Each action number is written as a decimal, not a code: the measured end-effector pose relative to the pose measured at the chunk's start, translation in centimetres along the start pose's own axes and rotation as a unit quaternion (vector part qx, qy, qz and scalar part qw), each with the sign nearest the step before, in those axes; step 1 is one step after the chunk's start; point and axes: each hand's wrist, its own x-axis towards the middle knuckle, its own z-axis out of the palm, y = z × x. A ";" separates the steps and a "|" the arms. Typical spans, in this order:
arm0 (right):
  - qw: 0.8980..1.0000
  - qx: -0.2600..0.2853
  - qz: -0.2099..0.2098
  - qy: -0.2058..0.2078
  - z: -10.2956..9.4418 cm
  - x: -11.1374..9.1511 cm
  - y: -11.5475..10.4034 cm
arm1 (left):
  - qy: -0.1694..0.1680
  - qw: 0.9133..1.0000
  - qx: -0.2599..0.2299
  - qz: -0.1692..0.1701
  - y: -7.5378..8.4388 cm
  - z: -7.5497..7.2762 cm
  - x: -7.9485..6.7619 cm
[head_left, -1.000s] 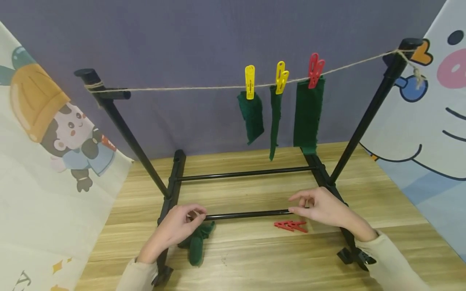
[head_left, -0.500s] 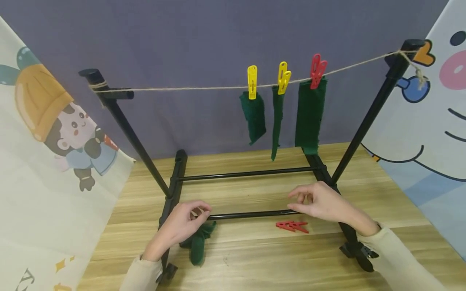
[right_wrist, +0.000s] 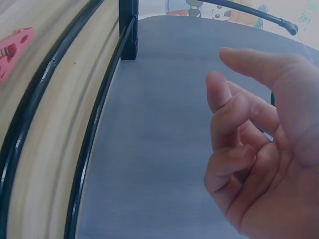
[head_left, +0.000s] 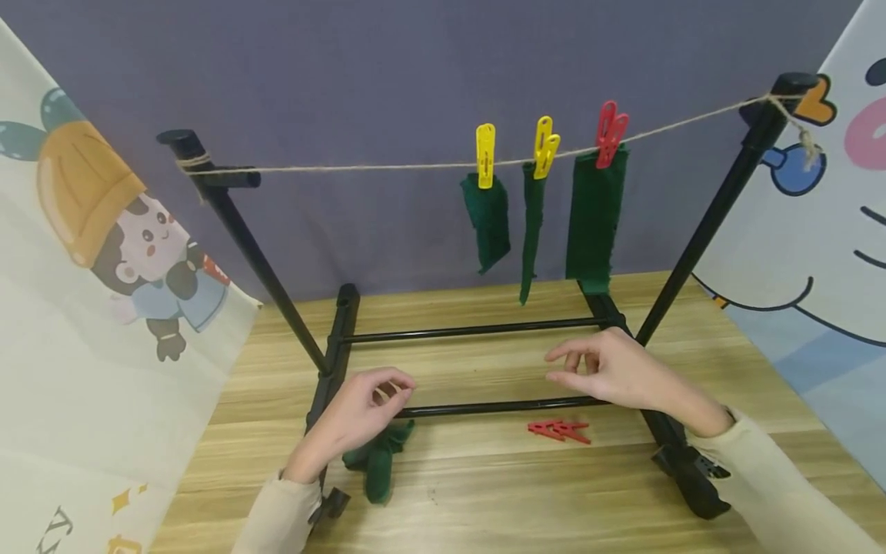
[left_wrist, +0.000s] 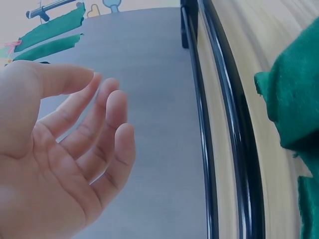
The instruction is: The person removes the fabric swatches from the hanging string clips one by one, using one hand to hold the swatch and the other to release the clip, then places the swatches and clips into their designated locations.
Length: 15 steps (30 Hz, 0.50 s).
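Note:
My left hand point(head_left: 365, 409) hovers above the near crossbar's left end, fingers loosely bent and holding nothing; the left wrist view shows its bare palm. Below it on the table lies a bunched dark green cloth point(head_left: 378, 465), partly hidden by the hand. My right hand point(head_left: 612, 369), also without anything in it, hangs loosely curled over the rack's right side. Red clothespins point(head_left: 559, 431) lie on the table between the hands, nearer the right. Three green cloth strips hang from the string: a short one point(head_left: 487, 223), a narrow one point(head_left: 531, 231) and a wide one point(head_left: 597, 219).
A yellow clothespin point(head_left: 486, 156), another yellow clothespin point(head_left: 545, 148) and a red clothespin point(head_left: 611, 135) grip the strips on the string point(head_left: 374, 168). Black posts point(head_left: 259, 261) hold it up at both sides. Low crossbars point(head_left: 477, 332) span the base. Printed panels flank the table.
Both hands have risen a little away from the near crossbar, the left also shifting slightly right. The whole scene has slid slightly rightward in the head view. Cloths and clothespins stay put.

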 end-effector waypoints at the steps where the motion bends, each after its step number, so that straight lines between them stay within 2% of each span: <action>1: 1.000 0.001 -0.003 0.000 -0.2 0.0 -0.1 | 0.001 1.000 -0.001 0.002 0.1 0.1 0.1; 7: 1.000 -0.006 0.000 0.005 -1.4 0.3 -1.1 | 0.003 1.000 -0.010 0.017 0.5 0.2 0.5; 15: 1.000 -0.003 0.004 0.013 -2.9 0.7 -1.9 | 0.002 1.000 -0.019 0.014 1.1 0.0 1.2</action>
